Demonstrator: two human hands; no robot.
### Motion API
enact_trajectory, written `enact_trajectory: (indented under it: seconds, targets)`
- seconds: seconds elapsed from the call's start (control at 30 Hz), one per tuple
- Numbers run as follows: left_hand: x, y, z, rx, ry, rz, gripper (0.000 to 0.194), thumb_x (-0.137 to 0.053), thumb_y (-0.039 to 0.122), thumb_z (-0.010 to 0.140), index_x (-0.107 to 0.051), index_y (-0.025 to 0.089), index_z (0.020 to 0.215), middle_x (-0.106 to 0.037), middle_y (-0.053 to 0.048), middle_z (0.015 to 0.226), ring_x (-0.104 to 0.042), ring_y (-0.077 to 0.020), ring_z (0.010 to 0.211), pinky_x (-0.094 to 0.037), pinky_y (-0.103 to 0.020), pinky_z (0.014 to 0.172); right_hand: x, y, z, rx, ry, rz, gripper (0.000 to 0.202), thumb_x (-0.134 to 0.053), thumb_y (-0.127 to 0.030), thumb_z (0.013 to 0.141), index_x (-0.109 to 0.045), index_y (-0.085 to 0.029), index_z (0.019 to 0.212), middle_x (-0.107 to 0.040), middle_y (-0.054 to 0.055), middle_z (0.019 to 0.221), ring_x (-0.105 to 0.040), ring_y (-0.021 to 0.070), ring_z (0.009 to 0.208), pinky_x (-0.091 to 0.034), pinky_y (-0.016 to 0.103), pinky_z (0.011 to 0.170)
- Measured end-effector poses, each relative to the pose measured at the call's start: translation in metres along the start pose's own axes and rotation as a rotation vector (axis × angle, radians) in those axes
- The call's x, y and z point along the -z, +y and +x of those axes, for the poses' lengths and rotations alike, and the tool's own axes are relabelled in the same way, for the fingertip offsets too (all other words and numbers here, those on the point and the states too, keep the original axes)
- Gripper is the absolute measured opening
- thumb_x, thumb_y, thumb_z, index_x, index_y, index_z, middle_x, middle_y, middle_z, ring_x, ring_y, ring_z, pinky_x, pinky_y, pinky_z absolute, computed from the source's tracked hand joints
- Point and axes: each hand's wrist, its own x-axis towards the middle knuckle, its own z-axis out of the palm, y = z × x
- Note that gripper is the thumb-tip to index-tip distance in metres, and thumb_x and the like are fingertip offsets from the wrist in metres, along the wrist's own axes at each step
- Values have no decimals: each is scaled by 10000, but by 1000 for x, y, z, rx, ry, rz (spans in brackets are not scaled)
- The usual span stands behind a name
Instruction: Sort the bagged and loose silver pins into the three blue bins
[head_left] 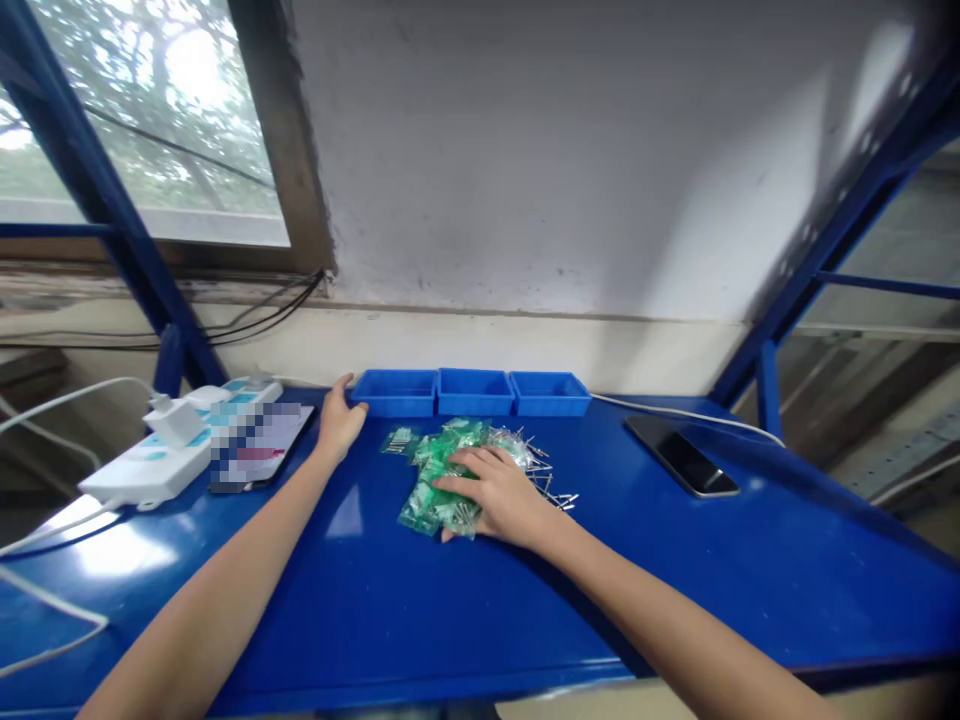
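Observation:
My left hand (340, 425) is beside the left end of the leftmost blue bin (397, 408), thumb and fingers apart. The thumb is at the bin's front corner; whether it presses on it I cannot tell. My right hand (504, 492) lies over a pile of small green-tinted plastic bags (426, 495), its fingers stretched across them and the thumb low at the near side. Some bags hold thin metal pieces. Loose metal pins, looking like rivets (559, 498), stick out to the right of the pile, partly hidden by clear plastic. A single small bag (400, 441) lies at the pile's left.
Two more blue bins (475, 392) (551, 395) continue the row along the wall. A dark phone (682, 457) lies at the right. On the left are a white power strip (161, 462) with plugs and cables, and another device (281, 450). Blue frame posts rise at both sides.

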Motion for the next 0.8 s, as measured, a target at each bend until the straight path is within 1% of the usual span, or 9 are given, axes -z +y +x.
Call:
enact_trajectory:
  seconds: [0.07, 0.13, 0.2, 0.27, 0.4, 0.5, 0.63, 0.7, 0.8]
  targets:
    - [-1, 4, -6, -73, 39, 145, 660, -571, 77, 624, -481, 168, 1272, -465, -128, 1298, -366, -318, 1282, -252, -496, 1105, -2, -5, 1, -36, 19, -10, 725, -465, -761, 702, -552, -269, 1228, -515, 106, 1288, -413, 274, 1223, -271, 456, 1030]
    - [-3, 14, -14, -248, 31, 364, 599, -550, 83, 667, -490, 163, 1257, -437, -130, 1309, -347, -307, 1292, -249, -475, 1113, -4, -11, 1, -61, 22, -12, 833, -454, -809, 651, -522, -250, 1265, -487, 121, 1325, -379, 304, 1256, -218, 510, 1060]
    - [-10, 27, -21, -451, -47, 543, 493, -517, 118, 738, -513, 176, 1228, -431, -121, 1325, -336, -293, 1302, -264, -471, 1105, -4, -17, 1, -74, 14, -4, 932, -452, -845, 599, -484, -236, 1303, -456, 131, 1359, -333, 332, 1292, -166, 553, 1076]
    - [-22, 40, -26, -565, -172, 649, 425, -488, 184, 807, -514, 196, 1231, -427, -114, 1358, -343, -294, 1304, -246, -509, 1097, -3, -20, 0, -84, 0, 11, 962, -456, -848, 594, -450, -231, 1332, -424, 135, 1390, -286, 339, 1326, -123, 569, 1088]
    - [-51, 55, -22, -564, -419, 780, 443, -483, 302, 855, -469, 226, 1292, -430, -103, 1407, -349, -317, 1309, -199, -609, 1067, 2, -22, 0, -91, -49, 43, 927, -480, -805, 643, -405, -227, 1364, -360, 134, 1443, -195, 328, 1375, -61, 569, 1106]
    - [-67, 55, -14, -552, -536, 821, 407, -463, 285, 867, -510, 200, 1263, -500, -104, 1354, -423, -295, 1263, -256, -562, 1063, 5, -24, 1, -104, -83, 74, 863, -462, -759, 710, -374, -221, 1379, -303, 133, 1476, -143, 322, 1392, -53, 571, 1110]
    - [-73, 51, -10, -613, -534, 831, 403, -454, 275, 874, -540, 130, 1240, -520, -136, 1322, -468, -277, 1222, -353, -423, 1039, 7, -30, 3, -133, -118, 105, 519, -407, -483, 883, -419, -208, 1322, -279, 111, 1490, -86, 272, 1410, -53, 529, 1127]
    - [-73, 50, -12, -622, -522, 838, 420, -453, 284, 878, -520, 129, 1262, -488, -139, 1354, -472, -279, 1219, -366, -413, 1027, 8, -32, 4, -118, -132, 119, 451, -439, -378, 867, -446, -212, 1286, -270, 105, 1494, -72, 266, 1412, -44, 516, 1130]
    - [-73, 49, -17, -650, -512, 847, 441, -440, 286, 890, -476, 142, 1305, -444, -134, 1396, -451, -287, 1242, -343, -446, 1035, 12, -35, 4, -67, -156, 156, 456, -490, -322, 814, -469, -243, 1262, -283, 84, 1489, -61, 269, 1413, -13, 519, 1127]
